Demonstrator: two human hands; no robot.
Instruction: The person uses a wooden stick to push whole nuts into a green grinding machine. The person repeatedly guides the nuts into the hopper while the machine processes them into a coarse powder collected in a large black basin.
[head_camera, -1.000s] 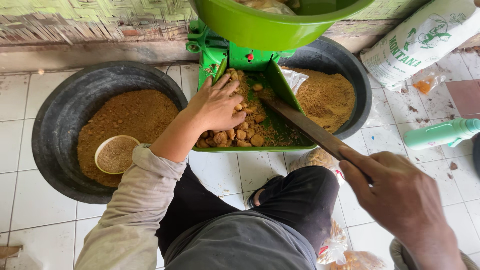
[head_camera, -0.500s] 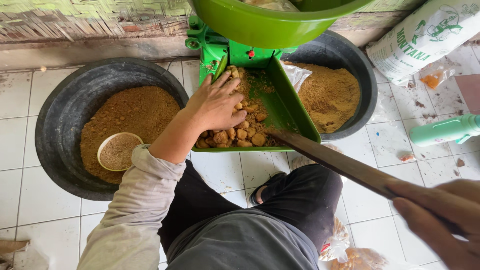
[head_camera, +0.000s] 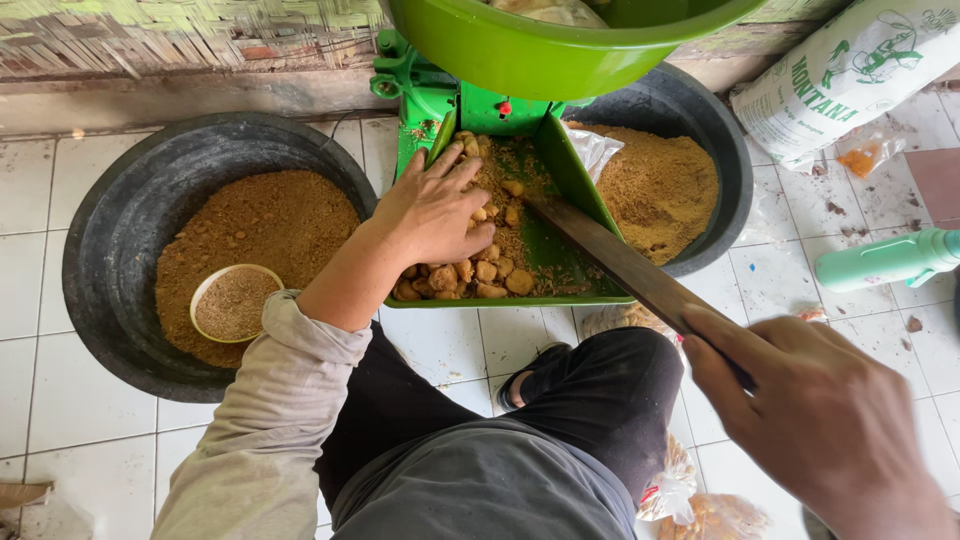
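My left hand (head_camera: 432, 208) lies palm down on brown chunks (head_camera: 470, 275) in the green feed tray (head_camera: 575, 190) of a green grinding machine (head_camera: 420, 85). Its fingers point up towards the machine's throat. My right hand (head_camera: 815, 420), at the lower right, is shut on the handle of a long dark knife (head_camera: 610, 255). The blade slants up and left, and its tip rests in the tray among brown crumbs. A big green bowl (head_camera: 540, 50) sits above the tray.
A black basin (head_camera: 110, 260) on the left holds brown powder and a small white bowl (head_camera: 235, 300). Another black basin (head_camera: 725, 160) of powder sits right of the tray. A white sack (head_camera: 850, 75) and a pale green bottle (head_camera: 885, 260) lie on the tiled floor.
My right hand with the knife has swung down and back up to the right, the blade tip staying in the tray. My left hand has stayed on the chunks.
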